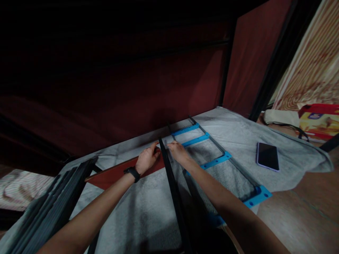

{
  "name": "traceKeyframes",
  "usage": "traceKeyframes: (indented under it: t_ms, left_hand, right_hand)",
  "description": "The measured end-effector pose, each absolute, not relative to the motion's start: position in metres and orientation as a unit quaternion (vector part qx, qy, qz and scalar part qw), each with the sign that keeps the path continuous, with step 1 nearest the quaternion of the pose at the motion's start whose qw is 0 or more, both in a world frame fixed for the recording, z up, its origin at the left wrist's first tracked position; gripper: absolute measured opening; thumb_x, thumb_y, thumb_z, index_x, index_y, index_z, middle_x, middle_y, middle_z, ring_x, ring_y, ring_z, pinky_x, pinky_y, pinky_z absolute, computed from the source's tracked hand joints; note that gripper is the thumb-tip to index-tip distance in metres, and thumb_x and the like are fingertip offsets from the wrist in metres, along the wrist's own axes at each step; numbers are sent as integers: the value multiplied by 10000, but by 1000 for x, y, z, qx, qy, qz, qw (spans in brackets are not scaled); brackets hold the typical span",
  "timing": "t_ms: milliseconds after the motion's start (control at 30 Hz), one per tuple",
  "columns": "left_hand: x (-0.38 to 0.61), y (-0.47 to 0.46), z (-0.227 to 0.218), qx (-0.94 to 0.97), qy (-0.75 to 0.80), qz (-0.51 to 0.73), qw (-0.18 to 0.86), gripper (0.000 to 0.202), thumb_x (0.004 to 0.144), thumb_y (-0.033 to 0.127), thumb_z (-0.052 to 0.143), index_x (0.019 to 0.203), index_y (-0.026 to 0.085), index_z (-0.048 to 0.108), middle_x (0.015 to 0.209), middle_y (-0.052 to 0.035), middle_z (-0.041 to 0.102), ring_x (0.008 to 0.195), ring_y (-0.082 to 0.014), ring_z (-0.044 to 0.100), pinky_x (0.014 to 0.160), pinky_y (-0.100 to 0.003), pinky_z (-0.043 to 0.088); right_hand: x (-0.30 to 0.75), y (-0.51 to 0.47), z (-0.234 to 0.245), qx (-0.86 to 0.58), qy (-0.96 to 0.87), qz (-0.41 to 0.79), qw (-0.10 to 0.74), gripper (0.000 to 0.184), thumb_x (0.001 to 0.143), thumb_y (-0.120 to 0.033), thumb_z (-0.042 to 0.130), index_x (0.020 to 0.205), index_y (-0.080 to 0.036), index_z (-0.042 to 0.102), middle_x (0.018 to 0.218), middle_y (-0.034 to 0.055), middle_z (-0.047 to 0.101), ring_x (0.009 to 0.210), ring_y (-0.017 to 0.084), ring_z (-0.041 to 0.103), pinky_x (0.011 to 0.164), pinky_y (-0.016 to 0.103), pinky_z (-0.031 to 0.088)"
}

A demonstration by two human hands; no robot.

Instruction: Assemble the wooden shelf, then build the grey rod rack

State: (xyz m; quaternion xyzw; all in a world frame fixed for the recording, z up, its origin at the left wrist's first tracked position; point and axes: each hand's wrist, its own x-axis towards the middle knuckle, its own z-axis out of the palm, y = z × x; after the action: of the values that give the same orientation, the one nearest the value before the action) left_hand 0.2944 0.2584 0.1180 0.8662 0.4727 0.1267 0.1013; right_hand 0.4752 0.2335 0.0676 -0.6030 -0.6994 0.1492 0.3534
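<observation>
My left hand (146, 160), with a dark watch (132, 173) on the wrist, is closed with its fingertips at the far end of a long black bar (171, 180). Beneath that hand lies a narrow reddish-brown board (113, 173), which meets the bar from the left. Just across the bar is my right hand (178, 152), its fingers pinched together; whatever they hold is too small to make out. Beside my right forearm lies a ladder-like grey frame (239, 171) with blue crosspieces (217, 161).
A grey cloth (233, 127) covers the floor in front of a dark red panelled cabinet (159, 91). At the right lies a phone (267, 156), with a red and yellow package (320, 120) beyond. Several dark slats (53, 204) are stacked at the left.
</observation>
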Motion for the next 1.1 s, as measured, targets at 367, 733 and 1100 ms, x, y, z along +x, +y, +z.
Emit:
traceKeyframes:
  t_ms: [367,733,1100]
  left_hand:
    - [298,262,120,842,485,169,166,498,825,279,598,1308,175,547,1019,-97,714,922,-239,659,793,-301,474]
    - [296,266,117,834,479,183,204,470,803,300,615,1256,179,593,986,-78,727,885,-235,668,760,-302,492]
    - [294,270,117,836,454,204,229,297,794,308,599,1047,163,655,921,-81,716,861,-235,653,763,-314,497]
  right_hand:
    - [474,224,77,-573,-753,131,295,337,943,-118,365,1064,-180,673,1033,77,632,910,170,596,800,236,423]
    - [479,228,81,-574,-749,126,306,354,944,-131,372,1140,-180,663,1075,86,629,955,191,616,838,261,426]
    - [465,245,77,-554,-718,217,362,364,901,-119,446,1235,-204,566,991,52,696,895,176,642,802,260,473]
